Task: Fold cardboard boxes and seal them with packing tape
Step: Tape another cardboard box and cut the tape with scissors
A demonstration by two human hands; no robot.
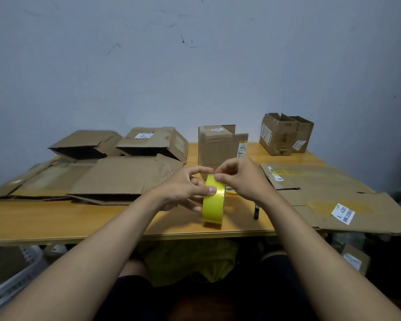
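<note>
Centre of the frame: a roll of yellow tape (214, 201) stands on edge, held above the near part of the wooden bench (56, 218). The left hand (185, 188) holds the roll from the left, its thumb pressed on the outer band and its fingers curled round the far side; this grip is clamped on the roll. The right hand (239, 177) reaches in from the right, its thumb and forefinger pinched together at the top of the roll, on the tape's surface; whether a loose end is caught there cannot be told.

Just behind the hands stands an upright box (220, 147) with one flap raised. At upper right, near the wall, stand two open boxes (285, 135) side by side. At left, two collapsed boxes (116, 144) lie on flattened cardboard (116, 177). At right, a large flat sheet (333, 193) with a white label (343, 213) overhangs the bench edge. A second tape roll (231, 190) shows partly behind the right hand, and a dark, slim object (256, 212) lies on the bench under the right wrist.
</note>
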